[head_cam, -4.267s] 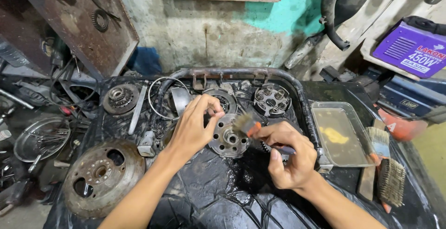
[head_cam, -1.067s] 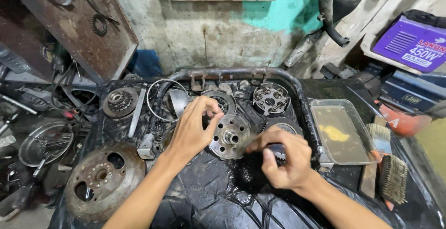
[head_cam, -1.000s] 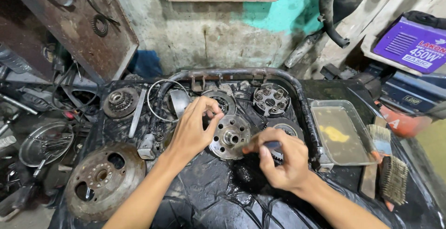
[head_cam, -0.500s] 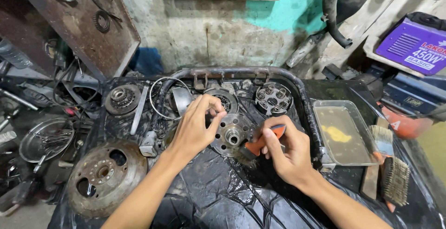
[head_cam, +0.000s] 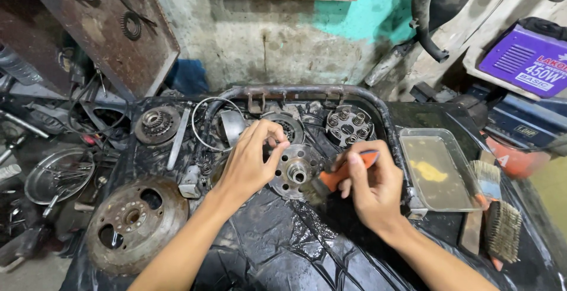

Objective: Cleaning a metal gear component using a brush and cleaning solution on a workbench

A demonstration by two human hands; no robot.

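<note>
Gripping, left hand [head_cam: 251, 164]: steadies perforated metal hub [head_cam: 293, 171].
Right hand [head_cam: 372, 187]: closed on orange-handled brush [head_cam: 342, 174], now swung back onto hub's edge; scrubbing continues.

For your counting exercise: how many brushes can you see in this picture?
3: an orange-handled brush in the right hand, and two brushes right of the tray. Others may be hidden.

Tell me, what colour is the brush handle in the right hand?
Orange, seen in the head view: brush handle in the right hand.
</note>
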